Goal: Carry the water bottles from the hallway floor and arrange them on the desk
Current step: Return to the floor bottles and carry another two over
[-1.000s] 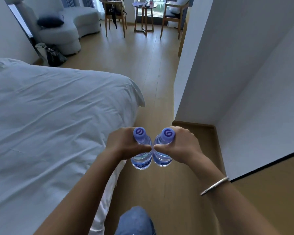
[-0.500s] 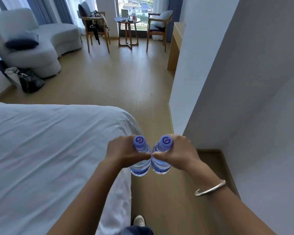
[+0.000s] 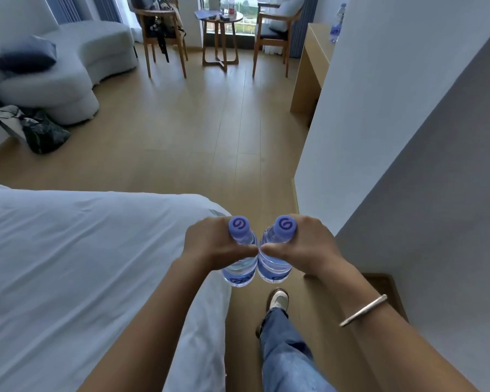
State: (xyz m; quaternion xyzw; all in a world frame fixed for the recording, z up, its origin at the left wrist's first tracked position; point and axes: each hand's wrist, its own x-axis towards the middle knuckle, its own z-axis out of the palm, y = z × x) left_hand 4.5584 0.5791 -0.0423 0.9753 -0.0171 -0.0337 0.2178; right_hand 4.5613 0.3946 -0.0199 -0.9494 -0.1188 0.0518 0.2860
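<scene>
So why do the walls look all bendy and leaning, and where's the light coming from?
In the head view the wide-angle lens bends things: the white wall leans and the bed edge curves. Daylight comes from the window far ahead, bright and washed out, so the floor near it glows. The two water bottles look sharp; the left hand and right hand hold them.
</scene>
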